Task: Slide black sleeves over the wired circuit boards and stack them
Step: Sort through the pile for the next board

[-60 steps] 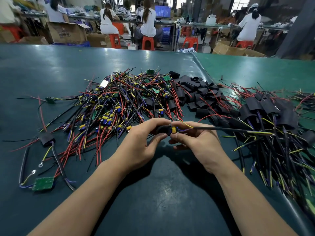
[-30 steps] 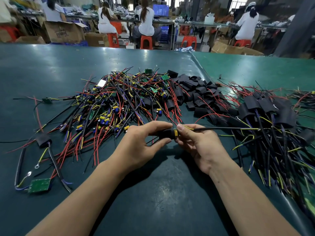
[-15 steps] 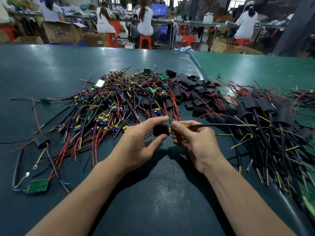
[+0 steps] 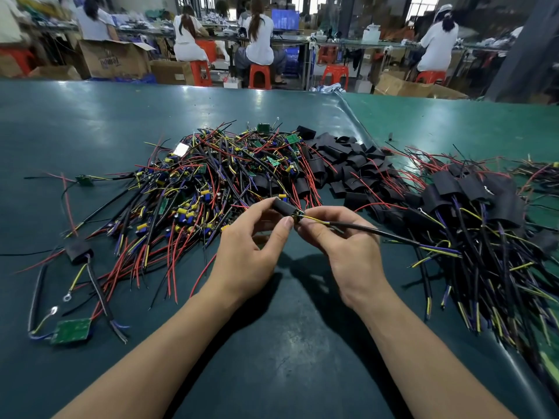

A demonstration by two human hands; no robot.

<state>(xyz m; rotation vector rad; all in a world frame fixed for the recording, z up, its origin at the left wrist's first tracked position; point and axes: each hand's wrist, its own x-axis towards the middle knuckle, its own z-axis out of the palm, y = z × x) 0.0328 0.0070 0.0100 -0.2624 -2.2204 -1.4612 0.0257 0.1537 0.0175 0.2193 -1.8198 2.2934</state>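
Pinching a black sleeve [image 4: 283, 206] between thumb and forefinger, my left hand [image 4: 246, 255] is holding it just above the green tabletop [image 4: 90, 122], while my right hand [image 4: 344, 246] is gripping the wired circuit board [image 4: 298, 215] poking from the sleeve's open end, its black cable [image 4: 372, 231] trailing right. A tangle of unsleeved boards [image 4: 196, 189] is lying behind my left hand, loose sleeves [image 4: 348, 164] are sitting beyond, and finished pieces [image 4: 472, 195] are piling up at right.
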